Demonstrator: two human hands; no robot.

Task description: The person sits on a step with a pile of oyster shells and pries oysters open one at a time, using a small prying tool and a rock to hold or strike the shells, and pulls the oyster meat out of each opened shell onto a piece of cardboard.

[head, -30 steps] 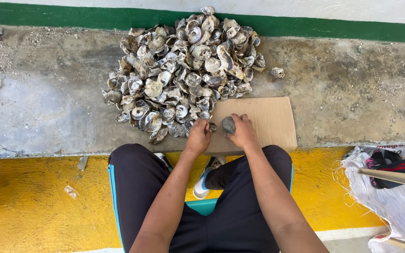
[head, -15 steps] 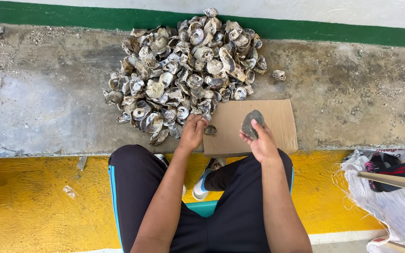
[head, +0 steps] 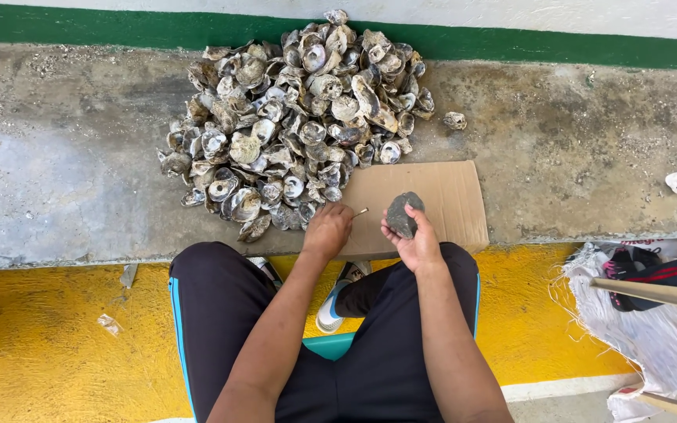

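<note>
Here: right hand (head: 417,243) cups rough dark-grey oyster (head: 403,214); left hand (head: 327,229) pinches thin pale tool (head: 360,211).

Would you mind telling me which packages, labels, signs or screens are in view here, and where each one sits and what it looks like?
No labels, signs or screens show.
Cardboard sheet: flat, brown, rectangular, on the concrete ledge right of the shell pile, under both hands.
White woven sack: crumpled, frayed, at the lower right on the floor, with a dark red-striped item on top.
</note>
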